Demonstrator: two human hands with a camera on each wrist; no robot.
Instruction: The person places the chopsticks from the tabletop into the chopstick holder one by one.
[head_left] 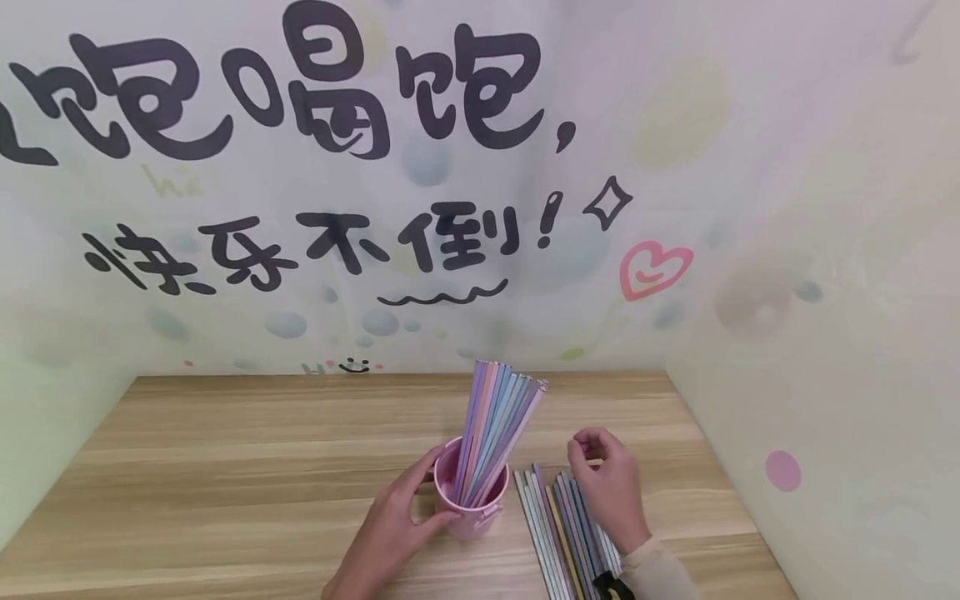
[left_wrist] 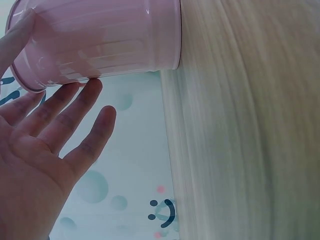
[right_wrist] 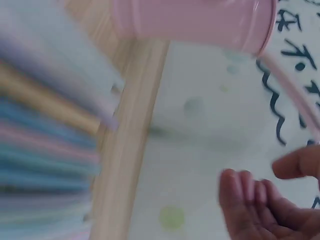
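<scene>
A small pink bucket [head_left: 468, 523] stands on the wooden table, with a bundle of slim pastel sticks [head_left: 495, 437] leaning to the right in it. My left hand [head_left: 397, 521] holds the bucket from its left side, thumb at the front and fingers round the far side. In the left wrist view, fingertips touch the bucket's wall [left_wrist: 115, 40]. Right of the bucket, more pastel sticks [head_left: 553, 537] lie side by side on the table. Above their far ends is my right hand [head_left: 611, 483], fingers loosely bent, thumb apart from them, nothing between.
The table [head_left: 262, 467] meets a printed wall [head_left: 450, 333] at the back, and another wall [head_left: 840, 375] runs along the right. A black object [head_left: 611, 586] shows by the right sleeve [head_left: 660, 571], over the near part of the lying sticks.
</scene>
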